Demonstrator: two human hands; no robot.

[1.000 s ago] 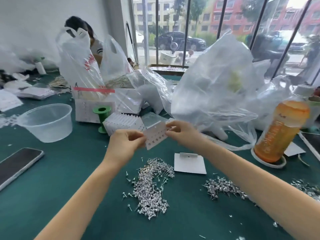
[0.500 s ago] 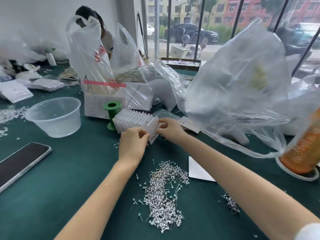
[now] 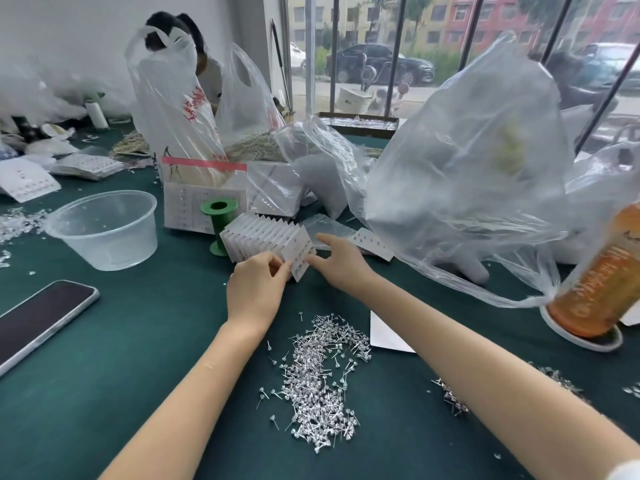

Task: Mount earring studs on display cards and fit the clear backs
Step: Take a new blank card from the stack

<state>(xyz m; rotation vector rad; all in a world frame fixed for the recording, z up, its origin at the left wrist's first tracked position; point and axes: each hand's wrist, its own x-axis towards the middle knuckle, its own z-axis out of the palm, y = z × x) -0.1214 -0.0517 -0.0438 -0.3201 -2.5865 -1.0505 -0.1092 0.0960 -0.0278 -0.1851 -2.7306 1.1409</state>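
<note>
A white display card point(image 3: 300, 258) with small holes leans against the near end of a row of standing cards point(image 3: 263, 235) on the green table. My left hand point(image 3: 258, 289) pinches the card's near left edge. My right hand point(image 3: 337, 263) touches its right side, fingers spread and fairly straight. A pile of silver earring studs point(image 3: 320, 379) lies nearer me between my forearms. A smaller stud heap point(image 3: 452, 396) shows under my right arm. A blank white card point(image 3: 388, 334) lies flat, partly hidden by that arm.
A clear plastic bowl point(image 3: 104, 228) and a phone point(image 3: 38, 320) sit to the left. A green spool point(image 3: 219, 223) stands behind the card row. Large clear bags point(image 3: 467, 188) crowd the back and right. An orange bottle point(image 3: 595, 289) stands at right. Another person sits at the far end.
Both hands carried the card from mid-air away from me and set it against the end of the card row. The view shifted forward and left.
</note>
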